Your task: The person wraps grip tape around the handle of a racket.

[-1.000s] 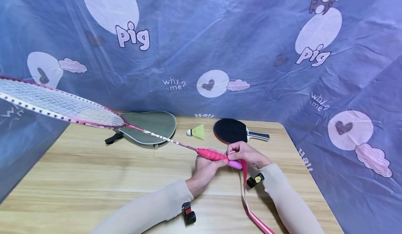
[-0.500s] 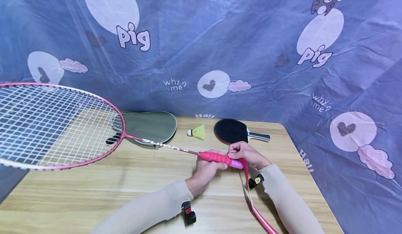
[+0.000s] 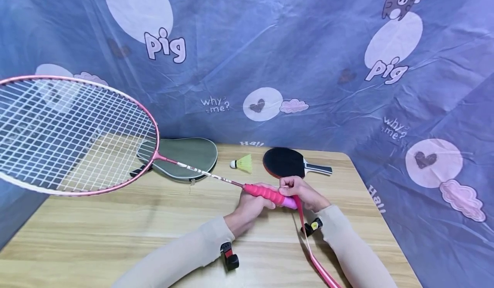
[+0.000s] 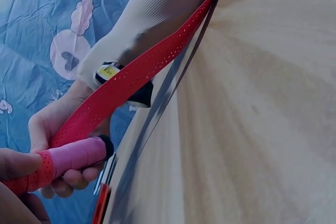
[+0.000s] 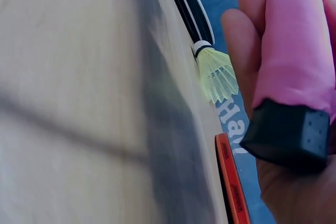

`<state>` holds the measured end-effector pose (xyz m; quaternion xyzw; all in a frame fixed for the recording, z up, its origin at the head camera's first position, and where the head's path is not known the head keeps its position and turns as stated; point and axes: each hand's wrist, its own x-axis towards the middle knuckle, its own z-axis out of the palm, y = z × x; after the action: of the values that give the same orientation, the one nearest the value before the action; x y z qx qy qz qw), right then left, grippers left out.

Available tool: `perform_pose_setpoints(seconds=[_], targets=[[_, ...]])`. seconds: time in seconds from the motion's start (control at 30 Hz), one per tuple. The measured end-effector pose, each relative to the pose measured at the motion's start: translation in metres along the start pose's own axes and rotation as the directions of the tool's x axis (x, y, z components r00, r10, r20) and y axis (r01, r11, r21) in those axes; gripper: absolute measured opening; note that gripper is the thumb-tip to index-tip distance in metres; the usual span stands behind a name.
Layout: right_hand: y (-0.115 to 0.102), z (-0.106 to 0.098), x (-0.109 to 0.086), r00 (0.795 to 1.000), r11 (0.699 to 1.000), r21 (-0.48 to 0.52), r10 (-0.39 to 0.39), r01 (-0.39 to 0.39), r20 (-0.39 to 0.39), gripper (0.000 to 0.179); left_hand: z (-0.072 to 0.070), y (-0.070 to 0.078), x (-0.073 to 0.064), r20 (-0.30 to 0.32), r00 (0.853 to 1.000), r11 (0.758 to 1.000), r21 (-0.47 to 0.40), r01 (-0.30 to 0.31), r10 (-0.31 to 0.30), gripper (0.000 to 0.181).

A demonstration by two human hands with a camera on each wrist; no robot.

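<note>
A badminton racket (image 3: 204,173) is held above the table, its strung head out to the left in the head view. My left hand (image 3: 247,208) grips the handle where red perforated grip tape (image 3: 266,193) is wound round it. Toward the butt, a lilac-pink stretch (image 4: 79,156) of handle shows no red tape, and the end cap (image 5: 289,137) is black. At that end my right hand (image 3: 302,192) pinches the tape, its fingers also lying beneath the handle in the left wrist view. A loose tail of tape (image 4: 131,80) hangs down past the right sleeve.
Along the table's back lie a green racket case (image 3: 189,155), a yellow shuttlecock (image 3: 243,163) and a black table tennis bat (image 3: 283,161). A printed blue cloth (image 3: 216,65) stands behind and at both sides of the wooden table (image 3: 185,228).
The racket has turned about its handle, its face going from nearly edge-on to broadly visible, and its head has lately risen. Both hands have stayed at the handle, moving slightly.
</note>
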<state>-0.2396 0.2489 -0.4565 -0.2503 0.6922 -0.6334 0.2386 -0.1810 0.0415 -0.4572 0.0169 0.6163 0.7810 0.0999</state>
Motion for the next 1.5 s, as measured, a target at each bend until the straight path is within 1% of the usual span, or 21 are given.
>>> perform_pose_setpoints(seconds=[0.1,0.2,0.3,0.4,0.5,0.57,0.63,0.77,0.87,0.97,1.07,1.17,1.27,1.37,1.5], targets=[[0.000,0.002,0.000,1.000,0.998,0.054,0.011,-0.012,0.024,0.024,-0.002,0.001,0.002,0.037,0.999,0.999,-0.034,0.007,-0.006,0.050],[0.000,0.004,0.001,0.999,0.995,0.096,0.020,-0.023,0.029,0.024,-0.003,0.001,0.004,0.069,0.998,0.998,-0.059,0.013,-0.009,0.049],[-0.001,0.004,0.002,1.000,0.993,0.115,0.008,-0.010,0.016,0.024,-0.002,0.000,0.004,0.071,0.997,0.998,-0.064,0.010,-0.006,0.050],[-0.002,0.004,0.001,1.000,0.994,0.104,-0.023,0.024,-0.014,0.024,0.001,-0.001,0.002,0.054,0.998,0.999,-0.035,-0.004,0.006,0.052],[-0.002,0.005,0.001,0.997,0.995,0.078,-0.058,0.061,-0.048,0.023,0.005,-0.004,-0.002,0.038,0.999,0.998,0.051,-0.020,0.018,0.050],[-0.003,0.005,0.001,0.994,0.995,0.055,-0.082,0.086,-0.068,0.021,0.007,-0.005,-0.006,0.015,0.999,0.993,0.112,-0.029,0.028,0.042],[-0.003,0.007,0.002,0.992,0.994,0.028,-0.106,0.108,-0.074,0.021,0.009,-0.006,-0.008,-0.026,0.999,0.986,0.164,-0.033,0.038,0.033],[-0.002,0.008,0.002,0.990,0.993,-0.009,-0.120,0.120,-0.075,0.018,0.010,-0.005,-0.010,-0.140,0.989,0.976,0.219,-0.015,0.046,0.027],[-0.002,0.007,0.001,0.992,0.994,-0.039,-0.101,0.098,-0.077,0.016,0.010,-0.005,-0.011,-0.185,0.982,0.972,0.234,-0.004,0.048,0.027],[-0.004,0.002,0.000,0.994,0.994,-0.077,-0.081,0.076,-0.066,0.015,0.010,-0.005,-0.010,-0.180,0.983,0.978,0.210,-0.011,0.049,0.026],[-0.007,-0.005,-0.002,0.998,0.992,-0.108,-0.059,0.057,-0.019,0.013,0.010,-0.005,-0.011,-0.161,0.986,0.983,0.185,0.001,0.029,0.024],[-0.011,-0.010,-0.004,0.999,0.989,-0.146,-0.033,0.039,0.043,0.010,0.011,-0.005,-0.012,-0.149,0.989,0.980,0.201,0.009,0.021,0.022],[-0.013,-0.015,-0.006,0.996,0.981,-0.193,-0.016,0.034,0.092,0.009,0.012,-0.006,-0.015,-0.137,0.990,0.977,0.215,0.002,0.028,0.021],[-0.014,-0.017,-0.007,0.993,0.976,-0.213,-0.023,0.047,0.112,0.006,0.012,-0.005,-0.016,-0.124,0.992,0.979,0.202,-0.003,0.028,0.022],[-0.017,-0.014,-0.007,0.997,0.976,-0.214,-0.021,0.038,0.080,0.008,0.010,-0.004,-0.015,-0.100,0.995,0.985,0.174,-0.010,0.028,0.024]])
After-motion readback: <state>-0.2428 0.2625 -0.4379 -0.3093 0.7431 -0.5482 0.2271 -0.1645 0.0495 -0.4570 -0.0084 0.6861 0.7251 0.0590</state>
